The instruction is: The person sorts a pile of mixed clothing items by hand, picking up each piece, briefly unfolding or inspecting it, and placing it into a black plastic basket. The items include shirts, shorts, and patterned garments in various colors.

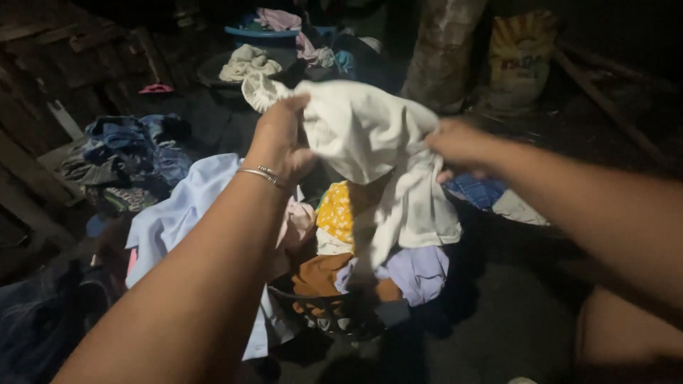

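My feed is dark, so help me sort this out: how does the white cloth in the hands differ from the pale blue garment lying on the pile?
The white cloth is lifted and held by the left hand and right hand; the pale blue garment lies spread on the pile, untouched. The white cloth hangs bunched and brightly lit; the pale blue garment is flatter and dimmer. Both are light, plain fabric.

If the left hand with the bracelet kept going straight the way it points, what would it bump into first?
The left hand already grips the white cloth, so that comes first. Past it, probably the dark basin holding pale clothes, though depth is hard to judge in this dim light.
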